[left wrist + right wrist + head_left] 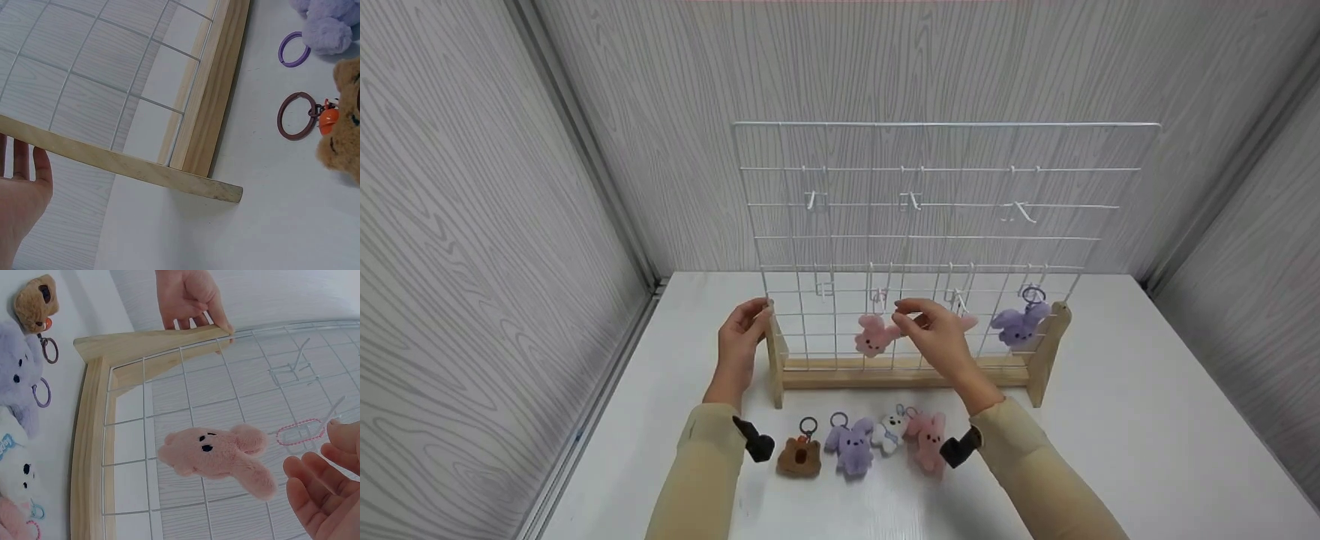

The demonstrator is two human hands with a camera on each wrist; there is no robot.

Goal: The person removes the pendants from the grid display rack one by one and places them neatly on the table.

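My left hand (740, 337) holds the wooden side post (112, 157) of a white wire grid rack (840, 237), with its fingertips behind the post. A pink plush bunny keychain (216, 450) hangs on a lower hook, its pink bead chain (301, 432) looped there. Beside that chain is my right hand (937, 334), thumb and fingers apart. The thumb is close to the hook; whether it touches is unclear. Part of another pink plush (969, 322) shows behind the right hand. A purple bunny keychain (1020, 326) hangs at the rack's right.
In front of the rack lie a brown plush keychain (799, 456), a purple bunny keychain (852, 448), a white plush keychain (890, 433) and a pink bunny keychain (928, 442). Bare hooks (913, 200) are on the upper grid. Wood-grain panels (457, 225) enclose the table.
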